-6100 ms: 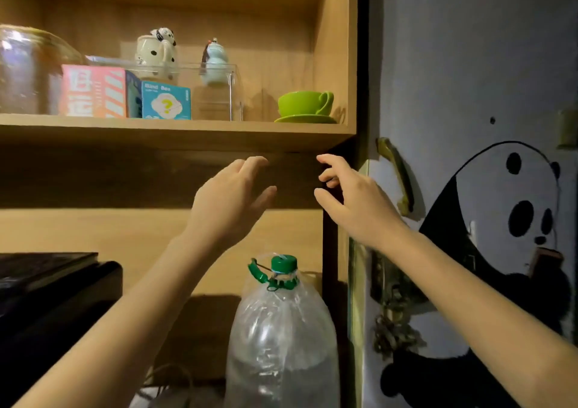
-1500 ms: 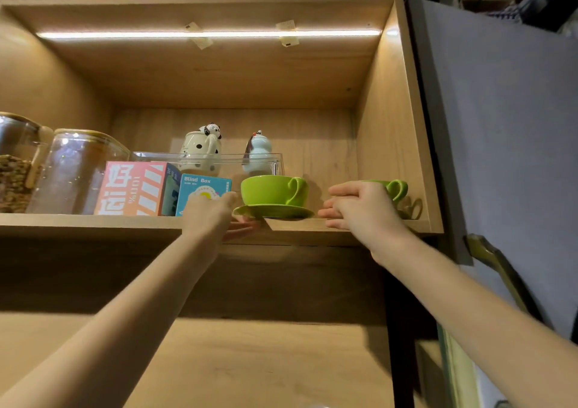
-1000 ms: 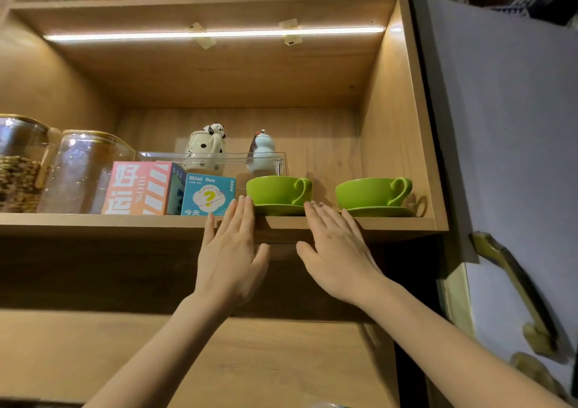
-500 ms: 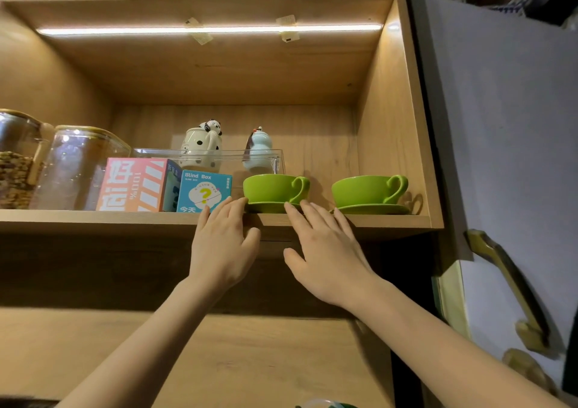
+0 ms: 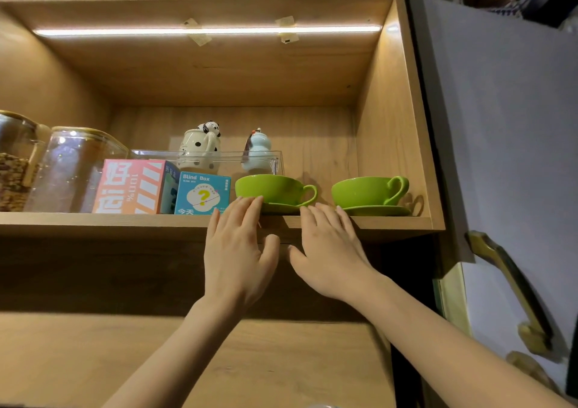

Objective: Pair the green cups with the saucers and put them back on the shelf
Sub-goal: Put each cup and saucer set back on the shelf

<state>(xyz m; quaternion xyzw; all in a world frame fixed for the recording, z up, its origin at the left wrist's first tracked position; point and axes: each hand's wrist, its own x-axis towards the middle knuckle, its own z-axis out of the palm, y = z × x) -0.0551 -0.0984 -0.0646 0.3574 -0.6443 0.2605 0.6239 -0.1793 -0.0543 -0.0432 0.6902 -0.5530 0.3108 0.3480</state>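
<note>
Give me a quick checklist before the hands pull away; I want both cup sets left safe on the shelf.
1. Left cup sits on its saucer: ok.
2. Right cup sits on its saucer: ok.
3. Both cups upright, handles to the right: ok.
4. Left saucer fully behind the shelf edge: cannot tell, the left hand and right hand cover its front.
5. Fingers straight, gripping nothing: ok.
6. Gap between left cup and blue box: ok, narrow.
</note>
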